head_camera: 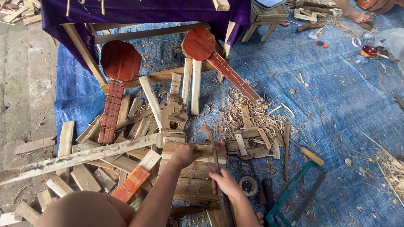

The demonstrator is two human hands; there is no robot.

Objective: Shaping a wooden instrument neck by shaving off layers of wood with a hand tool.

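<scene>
Here, a pale wooden piece (pixel 191 150) is being cut into shape on a stack of boards (pixel 191 180), right in front of the person. It is still rough and blocky, so much of the shaping is judged to be left. Curly shavings (pixel 248 113) are already spread over the blue tarp (pixel 336 105), so some cutting has been done. Two reddish finished instruments (pixel 120 80) are leaned against the purple-draped table (pixel 139 10) farther back.

The left hand (pixel 184 154) is curled down on the wooden piece, and it is pressed flat to the boards. The right hand (pixel 226 184) is closed tight around the handle of a long chopping tool (pixel 212 155), whose blade is laid against the piece. Both arms are bent and reached forward.
</scene>
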